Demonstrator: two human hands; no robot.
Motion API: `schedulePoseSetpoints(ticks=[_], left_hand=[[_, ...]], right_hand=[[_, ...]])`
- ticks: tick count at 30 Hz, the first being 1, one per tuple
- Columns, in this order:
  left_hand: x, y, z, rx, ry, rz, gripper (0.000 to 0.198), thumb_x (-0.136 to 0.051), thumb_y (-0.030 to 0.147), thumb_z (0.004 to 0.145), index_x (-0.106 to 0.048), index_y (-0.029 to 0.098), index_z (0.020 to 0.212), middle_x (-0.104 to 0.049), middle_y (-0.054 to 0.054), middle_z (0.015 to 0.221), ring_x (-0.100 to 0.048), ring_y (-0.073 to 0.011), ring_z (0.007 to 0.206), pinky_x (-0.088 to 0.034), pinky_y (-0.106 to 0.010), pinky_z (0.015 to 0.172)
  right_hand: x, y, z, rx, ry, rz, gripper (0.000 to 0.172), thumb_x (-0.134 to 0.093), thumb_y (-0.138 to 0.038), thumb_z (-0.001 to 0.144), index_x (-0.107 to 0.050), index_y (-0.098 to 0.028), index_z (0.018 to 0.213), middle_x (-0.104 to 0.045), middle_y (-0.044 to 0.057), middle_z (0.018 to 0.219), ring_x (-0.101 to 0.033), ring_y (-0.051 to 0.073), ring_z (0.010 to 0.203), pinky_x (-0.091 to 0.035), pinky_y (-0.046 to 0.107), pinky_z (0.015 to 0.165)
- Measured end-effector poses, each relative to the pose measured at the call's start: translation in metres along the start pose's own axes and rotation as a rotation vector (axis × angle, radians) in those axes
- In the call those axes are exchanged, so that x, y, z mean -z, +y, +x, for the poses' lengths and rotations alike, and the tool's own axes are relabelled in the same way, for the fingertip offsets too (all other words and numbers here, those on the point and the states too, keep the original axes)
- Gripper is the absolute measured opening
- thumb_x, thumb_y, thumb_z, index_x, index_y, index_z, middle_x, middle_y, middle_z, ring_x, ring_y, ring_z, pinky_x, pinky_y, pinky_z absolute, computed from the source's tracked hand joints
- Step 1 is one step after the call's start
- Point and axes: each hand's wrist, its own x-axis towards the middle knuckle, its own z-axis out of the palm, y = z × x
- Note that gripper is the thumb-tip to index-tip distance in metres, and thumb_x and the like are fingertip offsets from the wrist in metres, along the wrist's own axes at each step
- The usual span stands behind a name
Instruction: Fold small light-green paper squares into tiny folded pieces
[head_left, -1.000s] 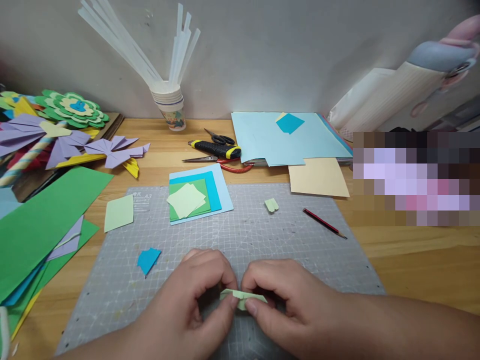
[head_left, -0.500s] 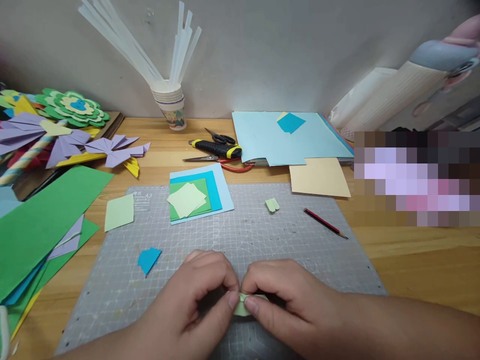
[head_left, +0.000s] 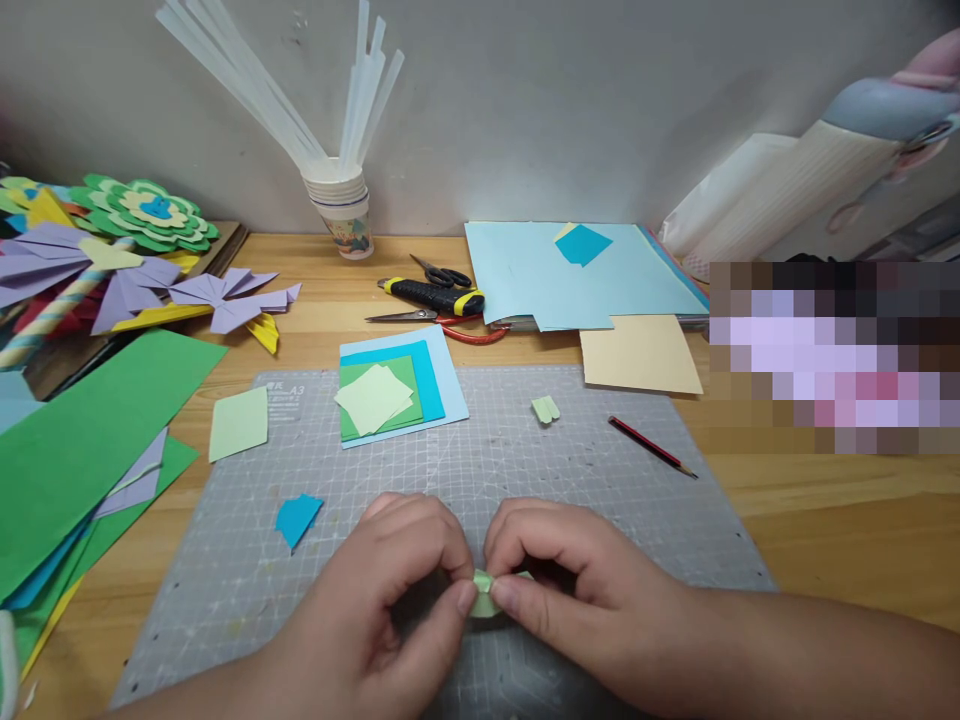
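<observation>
Head view looks down on a wooden desk (head_left: 825,530) with a grey cutting mat (head_left: 525,470) across its middle. At the mat's near edge the left hand (head_left: 390,590) and the right hand (head_left: 570,590) meet, knuckles up and fingers curled in. Both are pinched, thumb against forefinger, on one pale green folded paper (head_left: 486,597). This paper sits right between the two hands, just above the mat. Only a small bit shows between the thumb tips, and that bit runs left to right, from one hand toward the other. Neither hand is nearer, since each grips its own end. I cannot tell how the folds lie under the fingers. Farther back on the mat, well apart from the hands, lie a stack of paper squares (head_left: 390,395), a red pencil (head_left: 651,446), a blue paper scrap (head_left: 297,519) and a small green folded scrap (head_left: 544,409).
</observation>
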Motion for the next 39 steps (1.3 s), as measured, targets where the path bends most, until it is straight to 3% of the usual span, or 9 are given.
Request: schedulePoseSetpoints(ticks=[4, 7, 12, 21, 33, 39], left_hand=[[-0.0009, -0.0004, -0.0014, 0.000, -0.007, 0.025, 0.014, -0.044, 0.012, 0.082, -0.045, 0.020, 0.071, -0.054, 0.002, 0.069, -0.051, -0.0126, 0.069, -0.039, -0.028, 0.068], [-0.0013, -0.0015, -0.0024, 0.022, -0.001, 0.030, 0.014, -0.045, 0.013, 0.083, -0.045, 0.020, 0.070, -0.054, 0.002, 0.069, -0.051, -0.0126, 0.069, -0.039, -0.028, 0.067], [-0.0011, -0.0029, -0.0026, 0.031, -0.013, 0.021, 0.015, -0.044, 0.013, 0.083, -0.045, 0.019, 0.070, -0.053, 0.002, 0.068, -0.051, -0.0125, 0.068, -0.039, -0.028, 0.066], [-0.0006, 0.0021, -0.0020, 0.000, 0.013, 0.009, 0.015, -0.044, 0.013, 0.082, -0.047, 0.020, 0.069, -0.057, 0.001, 0.068, -0.053, -0.0129, 0.067, -0.042, -0.028, 0.068], [-0.0026, -0.0002, 0.0002, 0.078, 0.033, -0.067, 0.014, -0.049, 0.017, 0.082, -0.051, 0.019, 0.068, -0.058, 0.001, 0.067, -0.055, -0.0133, 0.066, -0.042, -0.026, 0.061], [-0.0037, -0.0007, 0.0003, 0.015, 0.060, -0.050, 0.015, -0.048, 0.015, 0.081, -0.049, 0.020, 0.067, -0.059, 0.001, 0.066, -0.055, -0.0127, 0.064, -0.042, -0.027, 0.062]], right_hand=[[-0.0006, -0.0012, 0.0024, -0.034, 0.003, 0.067, 0.015, -0.053, -0.020, 0.081, -0.054, -0.016, 0.066, -0.051, -0.001, 0.064, -0.044, 0.011, 0.061, -0.036, 0.023, 0.057], [0.0004, -0.0019, 0.0042, -0.018, -0.014, 0.140, 0.016, -0.053, -0.022, 0.081, -0.054, -0.016, 0.066, -0.050, -0.001, 0.065, -0.046, 0.011, 0.063, -0.037, 0.024, 0.059], [0.0005, -0.0005, 0.0043, -0.109, -0.001, 0.225, 0.015, -0.057, -0.027, 0.080, -0.057, -0.016, 0.070, -0.053, 0.000, 0.069, -0.047, 0.012, 0.065, -0.039, 0.025, 0.062], [-0.0011, 0.0000, 0.0022, -0.145, 0.019, 0.254, 0.015, -0.057, -0.026, 0.080, -0.055, -0.016, 0.068, -0.052, -0.001, 0.067, -0.048, 0.012, 0.066, -0.040, 0.025, 0.063], [-0.0022, -0.0031, 0.0011, -0.156, 0.013, 0.297, 0.015, -0.057, -0.029, 0.078, -0.053, -0.016, 0.071, -0.052, 0.000, 0.069, -0.047, 0.013, 0.067, -0.040, 0.027, 0.064], [-0.0035, -0.0002, 0.0021, -0.157, 0.021, 0.299, 0.017, -0.057, -0.029, 0.079, -0.053, -0.016, 0.069, -0.052, 0.000, 0.068, -0.048, 0.012, 0.067, -0.041, 0.026, 0.064]])
